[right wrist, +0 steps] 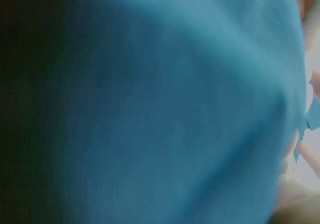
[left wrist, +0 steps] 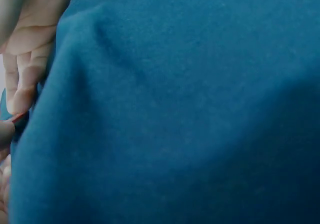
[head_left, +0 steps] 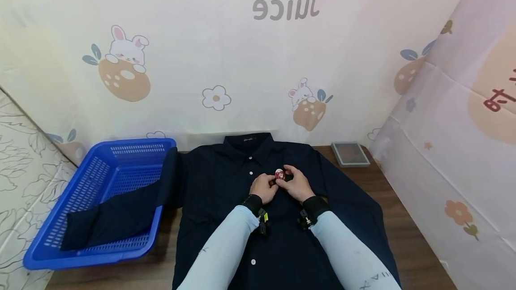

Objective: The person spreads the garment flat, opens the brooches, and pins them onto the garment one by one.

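A dark navy button-up shirt lies spread out, collar toward the wall. At its chest is a small round red-and-white badge, with both hands close around it. My left hand has its fingers curled and pinches the badge's left edge. From the other side, my right hand grips the badge between thumb and forefinger. Navy cloth fills most of both wrist views. At the left wrist view's left edge, fingers meet a sliver of red; the badge's back is hidden.
A blue plastic basket stands at the left, and one shirt sleeve drapes into it. A small grey-framed box sits at the table's back right. Printed cloth hangs behind and along the right.
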Demonstrator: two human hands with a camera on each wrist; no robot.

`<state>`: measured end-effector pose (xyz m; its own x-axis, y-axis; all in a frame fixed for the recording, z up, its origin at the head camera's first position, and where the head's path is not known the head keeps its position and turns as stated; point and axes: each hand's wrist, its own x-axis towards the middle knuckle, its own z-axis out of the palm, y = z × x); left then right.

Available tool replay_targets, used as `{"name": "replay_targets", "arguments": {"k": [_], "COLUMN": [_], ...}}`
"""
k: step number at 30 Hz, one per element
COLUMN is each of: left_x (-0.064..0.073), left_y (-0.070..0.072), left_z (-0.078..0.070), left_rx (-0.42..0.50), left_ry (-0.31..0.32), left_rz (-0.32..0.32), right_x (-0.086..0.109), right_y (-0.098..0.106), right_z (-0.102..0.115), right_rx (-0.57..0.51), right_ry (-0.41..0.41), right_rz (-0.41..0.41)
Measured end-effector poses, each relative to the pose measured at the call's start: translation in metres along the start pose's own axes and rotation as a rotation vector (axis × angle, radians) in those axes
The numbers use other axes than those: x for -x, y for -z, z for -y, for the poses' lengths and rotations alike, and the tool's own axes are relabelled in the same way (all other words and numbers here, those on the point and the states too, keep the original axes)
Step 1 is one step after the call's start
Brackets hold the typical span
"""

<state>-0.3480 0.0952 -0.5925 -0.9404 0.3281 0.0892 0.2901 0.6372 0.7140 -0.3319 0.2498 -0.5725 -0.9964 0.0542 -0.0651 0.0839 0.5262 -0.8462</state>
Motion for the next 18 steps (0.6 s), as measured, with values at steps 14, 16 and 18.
{"name": "replay_targets", "arguments": {"k": [14, 16, 18], "left_x": [-0.002, 0.001, 0.004], "left_y": [0.053, 0.058, 0.061], "left_z": [0.002, 0.009, 0.015], "left_rx": [-0.6, -0.67, -0.697], "left_ry": [-0.092, -0.072, -0.04], "left_rz": [0.223, 0.299, 0.352], "right_x": [0.003, 0.003, 0.004], "right_y": [0.025, 0.027, 0.029], "right_z": [-0.003, -0.004, -0.006], "right_rx": [0.607, 0.674, 0.721], "right_ry": [0.163, 0.151, 0.131], "right_rz": [0.117, 0.188, 0.245]}}
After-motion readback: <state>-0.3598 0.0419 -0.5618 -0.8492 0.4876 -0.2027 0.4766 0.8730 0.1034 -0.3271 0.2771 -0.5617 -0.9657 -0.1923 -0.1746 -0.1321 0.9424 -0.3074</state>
